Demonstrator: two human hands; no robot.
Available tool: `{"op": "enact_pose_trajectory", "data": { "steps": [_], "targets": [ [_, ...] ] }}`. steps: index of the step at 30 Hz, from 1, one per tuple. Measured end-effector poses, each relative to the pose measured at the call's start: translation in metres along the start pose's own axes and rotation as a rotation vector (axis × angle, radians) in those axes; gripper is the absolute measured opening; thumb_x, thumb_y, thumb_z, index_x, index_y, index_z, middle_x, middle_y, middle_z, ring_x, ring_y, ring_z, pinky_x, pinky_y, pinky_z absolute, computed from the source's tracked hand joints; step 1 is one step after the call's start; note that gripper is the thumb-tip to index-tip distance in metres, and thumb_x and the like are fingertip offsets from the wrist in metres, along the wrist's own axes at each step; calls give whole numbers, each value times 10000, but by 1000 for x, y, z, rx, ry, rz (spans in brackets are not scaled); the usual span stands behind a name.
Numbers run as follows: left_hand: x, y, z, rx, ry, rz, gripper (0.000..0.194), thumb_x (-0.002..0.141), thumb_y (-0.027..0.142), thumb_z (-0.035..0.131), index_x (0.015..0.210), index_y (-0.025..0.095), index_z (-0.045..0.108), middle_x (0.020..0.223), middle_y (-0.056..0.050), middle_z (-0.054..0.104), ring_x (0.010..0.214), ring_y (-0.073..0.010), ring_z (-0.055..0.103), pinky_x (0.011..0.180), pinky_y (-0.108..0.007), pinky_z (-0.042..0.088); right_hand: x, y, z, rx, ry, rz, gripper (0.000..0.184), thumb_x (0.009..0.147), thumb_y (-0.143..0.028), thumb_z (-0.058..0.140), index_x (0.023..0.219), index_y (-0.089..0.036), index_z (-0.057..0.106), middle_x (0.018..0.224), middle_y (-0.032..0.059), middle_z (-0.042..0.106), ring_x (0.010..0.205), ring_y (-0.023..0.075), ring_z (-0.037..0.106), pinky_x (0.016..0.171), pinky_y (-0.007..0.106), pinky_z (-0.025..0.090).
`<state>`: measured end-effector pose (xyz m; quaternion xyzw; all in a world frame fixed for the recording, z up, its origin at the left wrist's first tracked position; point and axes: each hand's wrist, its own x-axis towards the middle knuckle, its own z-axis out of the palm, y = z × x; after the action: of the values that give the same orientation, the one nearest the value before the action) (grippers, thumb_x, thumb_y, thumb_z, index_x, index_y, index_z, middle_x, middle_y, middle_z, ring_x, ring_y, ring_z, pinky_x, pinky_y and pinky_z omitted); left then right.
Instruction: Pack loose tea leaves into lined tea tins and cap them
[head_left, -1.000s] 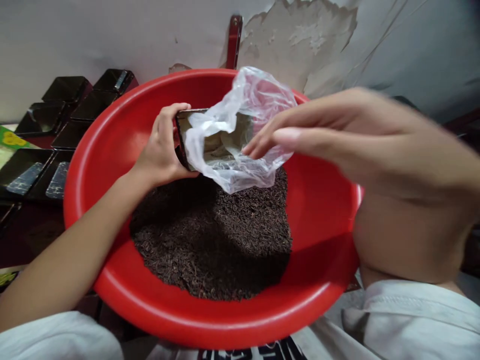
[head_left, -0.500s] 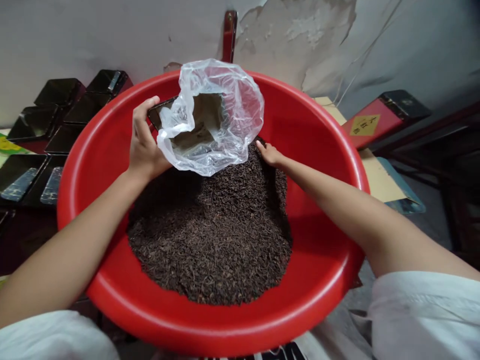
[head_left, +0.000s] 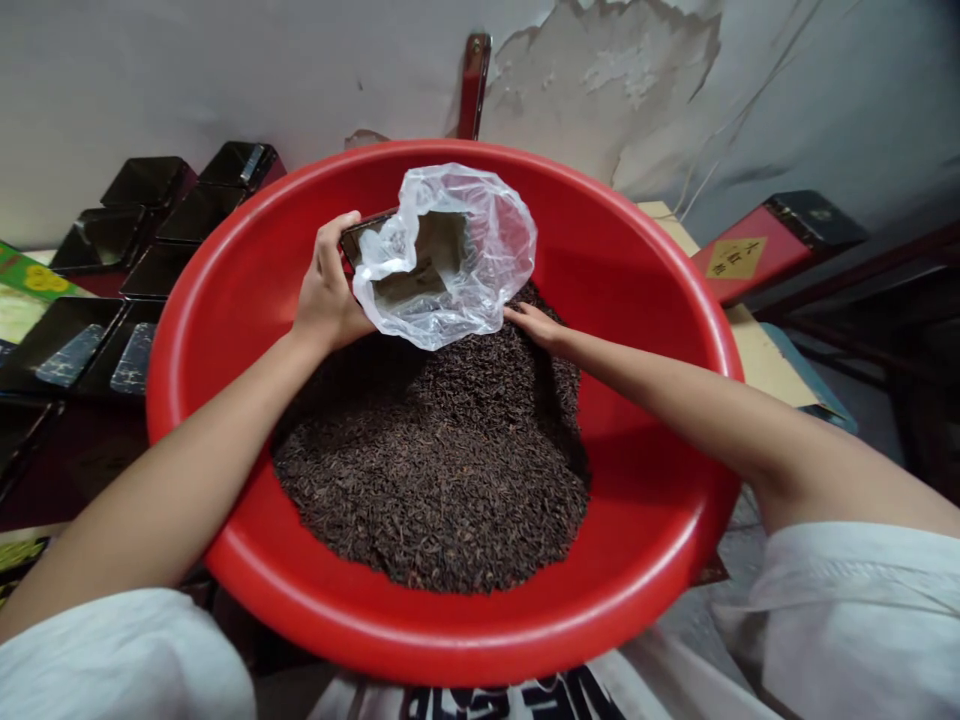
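A big red plastic basin [head_left: 645,560] in front of me holds a heap of dark loose tea leaves [head_left: 442,450]. My left hand [head_left: 326,295] grips a dark square tin [head_left: 354,243] lined with a clear plastic bag [head_left: 480,260], tilted with its mouth toward me at the far side of the heap. My right hand [head_left: 534,322] lies on the leaves right beside the bag's lower edge, fingers partly under the plastic, so their shape is hidden.
Several black square tins [head_left: 142,215] stand in rows at the left. A red and black box [head_left: 757,250] lies at the right on cardboard [head_left: 765,355]. A peeling wall [head_left: 615,70] rises behind the basin. A red handle [head_left: 472,85] sticks up past the far rim.
My right hand dropped from in front of the camera down onto the tea leaves beside the bag. The tin and bag shifted slightly in my left hand.
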<state>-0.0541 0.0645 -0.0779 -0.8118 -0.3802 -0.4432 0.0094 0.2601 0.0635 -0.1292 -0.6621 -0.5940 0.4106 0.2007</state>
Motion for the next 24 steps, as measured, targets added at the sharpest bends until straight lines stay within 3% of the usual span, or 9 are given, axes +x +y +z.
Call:
{"op": "enact_pose_trajectory", "data": {
  "steps": [5,10,15,21,24],
  "targets": [
    [-1,-7,-1,25,-30,-84,944,643,586,738,1313,237,172,1416,-101,371,1283,-271,415,1040,-514,415,-20,-26,8,236,-270,-102,635,674,-481,688,1193,-137,567,1262,129,598,1153,273,565,1076,418,383],
    [2,-8,-6,60,-66,-93,988,613,589,749,1315,222,158,1427,-139,368,1293,-289,415,1018,-523,435,-31,-44,26,245,-504,-155,533,627,-399,723,1067,-125,600,1116,110,670,1091,242,597,1055,388,407],
    [5,-11,-12,79,-143,-150,1035,584,585,760,1323,208,141,1440,-152,352,1298,-301,418,1040,-521,421,-43,-58,36,112,-446,-199,429,626,-284,693,1011,-119,602,1064,101,678,1044,239,612,1008,391,444],
    [3,-12,-13,153,-131,-101,1017,602,567,754,1339,176,172,1430,-166,384,1272,-303,460,1015,-512,454,-74,-81,45,-279,-509,-542,517,539,-200,713,1037,-114,605,1085,103,667,1023,267,616,945,396,475],
    [0,-15,-11,157,-96,-50,962,652,525,738,1348,198,159,1431,-145,394,1279,-282,457,1019,-507,457,-87,-87,50,-266,-500,-593,588,543,-198,714,1109,-103,584,1124,108,655,1046,253,612,961,365,464]
  ]
}}
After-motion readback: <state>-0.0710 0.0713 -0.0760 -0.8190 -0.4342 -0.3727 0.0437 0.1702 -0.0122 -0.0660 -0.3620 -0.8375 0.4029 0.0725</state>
